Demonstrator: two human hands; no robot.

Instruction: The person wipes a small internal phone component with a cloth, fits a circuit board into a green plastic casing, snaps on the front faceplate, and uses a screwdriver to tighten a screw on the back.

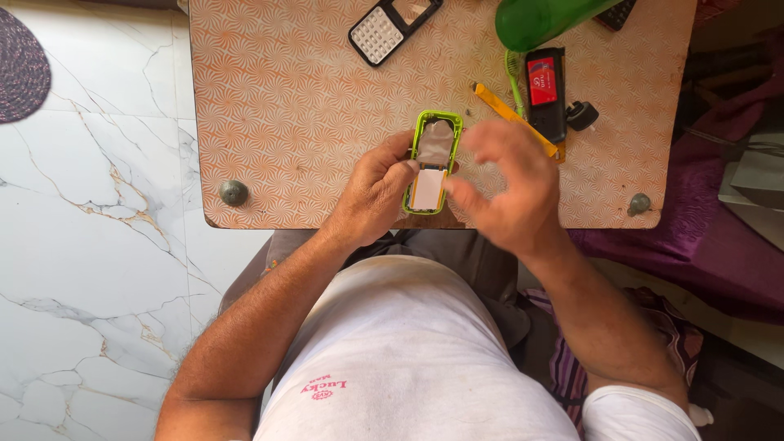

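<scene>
Blurred right hand (506,184); green bottle (543,18) cropped.

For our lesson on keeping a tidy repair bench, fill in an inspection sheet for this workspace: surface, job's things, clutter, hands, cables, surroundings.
Surface: small table with an orange swirl-patterned top.
Job's things: green-framed phone body, opened, with a grey and white inside showing.
Clutter: black phone front cover with keypad, green bottle, black battery with red label, yellow tool, green toothbrush, small black part.
Hands: left hand grips the phone body's side; right hand hovers beside it, blurred.
Cables: nothing seen.
Surroundings: white marble floor, purple cloth at one side.
</scene>
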